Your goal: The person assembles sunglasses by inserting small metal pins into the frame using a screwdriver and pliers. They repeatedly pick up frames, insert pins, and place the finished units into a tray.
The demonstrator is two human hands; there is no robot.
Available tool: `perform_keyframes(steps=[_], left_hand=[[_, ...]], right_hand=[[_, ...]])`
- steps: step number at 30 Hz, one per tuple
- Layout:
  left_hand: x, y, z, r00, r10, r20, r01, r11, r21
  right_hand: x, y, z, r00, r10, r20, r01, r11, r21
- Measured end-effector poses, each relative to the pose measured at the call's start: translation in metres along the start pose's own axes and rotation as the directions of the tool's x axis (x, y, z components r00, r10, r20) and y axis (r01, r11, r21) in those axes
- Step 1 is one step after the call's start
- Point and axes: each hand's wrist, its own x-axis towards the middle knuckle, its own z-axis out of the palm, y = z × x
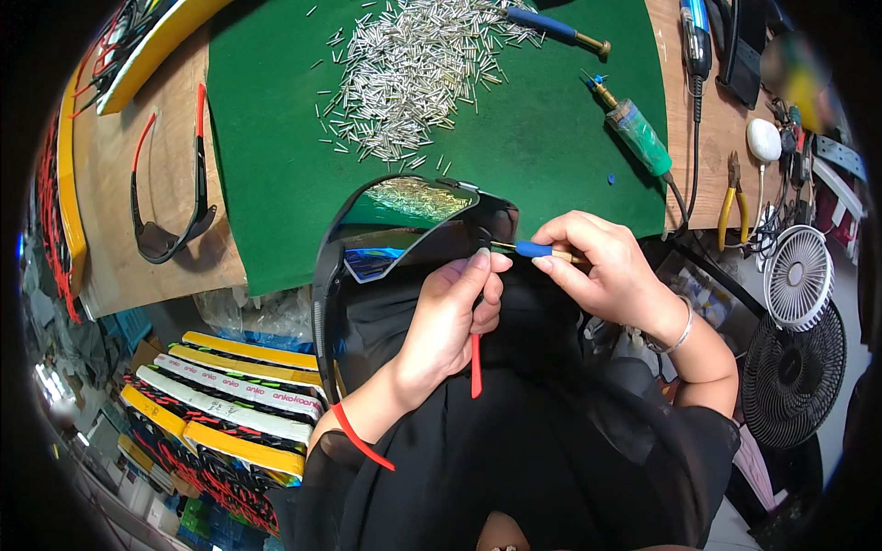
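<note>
A pair of black sunglasses [413, 209] with mirrored lenses and red temple tips is held over my lap, at the near edge of the green mat [560, 129]. My left hand [448, 317] is closed around one temple by its hinge, thumb on top. The other temple hangs across my left forearm. Between the fingers of my right hand [602, 266] is a small screwdriver [535, 249] with a blue grip. Its thin shaft points left to the hinge, beside my left thumb. Fingers and frame hide the exact contact at the tip.
Small metal pins [409, 83] lie heaped on the mat. Around its right side are another blue-handled screwdriver [551, 23], a green corded electric screwdriver [638, 138] and yellow-handled pliers [733, 202]. More sunglasses [165, 237] rest at left; stacked yellow-edged trays [248, 450] stand below.
</note>
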Motion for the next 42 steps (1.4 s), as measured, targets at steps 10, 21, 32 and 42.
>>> perform_keyframes(steps=[10,21,32,42], left_hand=[[0.005,-0.002,-0.001,1.0,0.019,0.005,-0.019,1.0,0.023],[0.011,0.0,-0.014,0.984,-0.054,0.172,0.047,0.998,0.045],[0.018,-0.014,-0.036,0.968,-0.214,0.127,0.223,0.973,-0.061],[0.009,0.01,-0.009,0.99,-0.063,0.122,0.043,0.986,0.161]], right_hand=[[0.012,-0.02,-0.003,0.982,-0.14,0.125,0.179,0.898,-0.402],[0.016,-0.024,-0.003,0.976,-0.138,0.17,0.199,0.882,-0.427],[0.014,-0.031,0.008,0.992,0.121,0.035,-0.112,0.976,-0.188],[0.018,-0.038,0.003,0.999,0.001,0.038,0.01,0.955,-0.297]])
